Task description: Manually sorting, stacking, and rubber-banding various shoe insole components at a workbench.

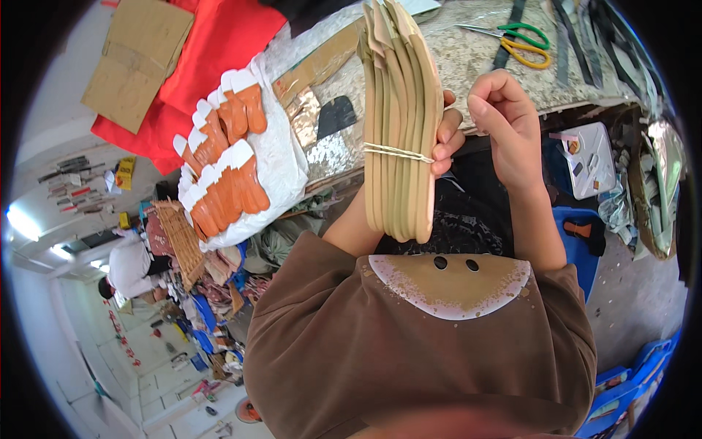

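Observation:
A thick stack of beige, insole-shaped pieces (398, 194) stands upright in front of me, its narrow ends ragged at the top. Thin whitish string (398, 151) runs round its middle. From behind, my left hand (447, 139) grips the stack, with its fingertips curling round the right edge. Just to the right, my right hand (512, 128) is raised apart from the stack, fingers curled and thumb close to the forefinger. Whether something small is pinched there, I cannot tell.
Scissors with green and yellow handles (525, 45) lie on the worn worktable (461, 62), near dark strips (574, 44). At the left, orange pieces with white ends (227, 183) sit on white sheeting (281, 164). Cardboard (139, 58) rests on red material (219, 51). A blue stool (578, 219) stands at right.

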`<control>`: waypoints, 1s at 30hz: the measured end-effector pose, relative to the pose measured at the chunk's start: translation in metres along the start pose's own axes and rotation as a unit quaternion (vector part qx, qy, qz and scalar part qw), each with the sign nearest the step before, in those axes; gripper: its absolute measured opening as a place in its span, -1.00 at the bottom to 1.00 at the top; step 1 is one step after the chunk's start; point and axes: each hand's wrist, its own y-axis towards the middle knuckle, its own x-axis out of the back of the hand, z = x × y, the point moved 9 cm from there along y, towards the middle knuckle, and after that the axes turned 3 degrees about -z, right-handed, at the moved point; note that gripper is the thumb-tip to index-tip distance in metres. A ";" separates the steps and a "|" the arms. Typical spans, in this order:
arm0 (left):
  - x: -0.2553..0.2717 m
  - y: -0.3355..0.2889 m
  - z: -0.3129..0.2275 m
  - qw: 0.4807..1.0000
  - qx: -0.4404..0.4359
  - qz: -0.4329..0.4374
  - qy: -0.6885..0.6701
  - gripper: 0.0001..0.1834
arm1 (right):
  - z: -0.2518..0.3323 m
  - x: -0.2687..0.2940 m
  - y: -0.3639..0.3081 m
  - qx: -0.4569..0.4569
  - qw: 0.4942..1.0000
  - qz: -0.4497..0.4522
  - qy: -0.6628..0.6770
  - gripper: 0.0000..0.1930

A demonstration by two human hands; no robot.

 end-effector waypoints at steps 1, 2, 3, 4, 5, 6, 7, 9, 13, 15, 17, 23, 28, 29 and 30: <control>-0.002 0.004 0.008 1.000 0.017 -0.019 0.012 -0.32 | 0.004 0.012 -0.001 0.015 0.998 -0.012 -0.061 -0.88; -0.003 0.009 0.018 0.999 0.031 -0.022 0.014 -0.32 | 0.009 0.024 -0.004 0.030 0.992 -0.027 -0.121 -0.90; -0.006 0.015 0.030 0.998 0.058 -0.009 -0.038 -0.36 | 0.010 0.031 -0.007 0.028 0.993 -0.018 -0.114 -0.92; -0.009 0.021 0.041 0.992 0.084 0.002 -0.091 -0.39 | 0.017 0.039 -0.013 0.036 0.993 -0.031 -0.112 -0.92; -0.008 0.028 0.049 0.988 0.110 0.031 -0.103 -0.41 | 0.021 0.044 -0.016 0.040 0.992 -0.039 -0.114 -0.92; -0.005 0.032 0.056 0.987 0.123 0.027 -0.103 -0.41 | 0.026 0.051 -0.020 0.044 0.991 -0.046 -0.116 -0.91; -0.002 0.037 0.061 0.987 0.126 0.016 -0.100 -0.40 | 0.029 0.057 -0.024 0.044 0.993 -0.041 -0.099 -0.91; 0.006 0.047 0.074 0.985 0.141 0.002 -0.103 -0.39 | 0.035 0.074 -0.034 0.055 0.992 -0.057 -0.094 -0.91; 0.019 0.068 0.096 0.981 0.172 -0.043 -0.074 -0.37 | 0.049 0.109 -0.056 0.074 0.988 -0.096 -0.099 -0.92; 0.024 0.078 0.109 0.978 0.190 -0.059 -0.069 -0.36 | 0.059 0.125 -0.070 0.082 0.983 -0.118 -0.115 -0.92; 0.026 0.087 0.127 0.966 0.232 -0.061 -0.100 -0.36 | 0.067 0.146 -0.086 0.071 0.976 -0.167 -0.120 -0.92; 0.037 0.101 0.179 0.935 0.303 -0.121 -0.137 -0.38 | 0.089 0.192 -0.133 0.078 0.950 -0.252 -0.167 -0.88; 0.057 0.104 0.210 0.918 0.336 -0.185 -0.099 -0.30 | 0.094 0.219 -0.166 0.069 0.934 -0.306 -0.169 -0.84; 0.059 0.105 0.217 0.912 0.342 -0.205 -0.099 -0.28 | 0.096 0.225 -0.173 0.069 0.928 -0.317 -0.182 -0.85; 0.058 0.106 0.223 0.909 0.348 -0.206 -0.100 -0.28 | 0.096 0.230 -0.179 0.071 0.925 -0.324 -0.184 -0.85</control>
